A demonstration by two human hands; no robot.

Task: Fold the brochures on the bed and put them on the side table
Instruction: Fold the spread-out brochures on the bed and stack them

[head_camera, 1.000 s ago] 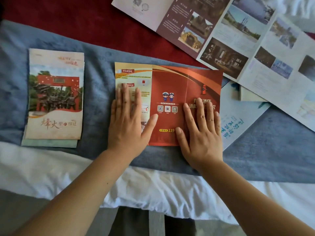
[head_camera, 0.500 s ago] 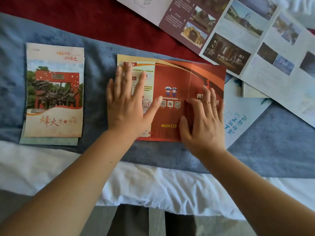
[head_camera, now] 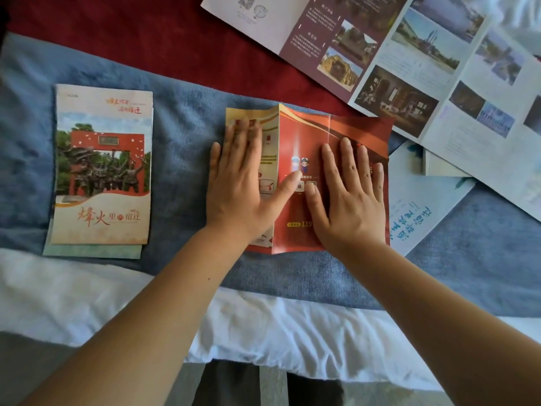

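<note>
two flat hands press a red tri-fold paper brochure (head_camera: 304,136), unfolded on the blue blanket (head_camera: 181,142) of the bed (head_camera: 87,291): left hand (head_camera: 243,186) on its cream panel, right hand (head_camera: 348,197) on red, each grip straight-fingered, holding nothing. folding seems under way; next, an outer panel likely swings over its crease.

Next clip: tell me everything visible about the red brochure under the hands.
The red brochure is glossy-looking paper, three panels wide: a cream left panel and two red-orange ones, with small cartoon figures and "119". It lies opened out, creases slightly raised, on the blue blanket. The left hand presses flat on the cream panel, the right hand on the red panels.
</note>
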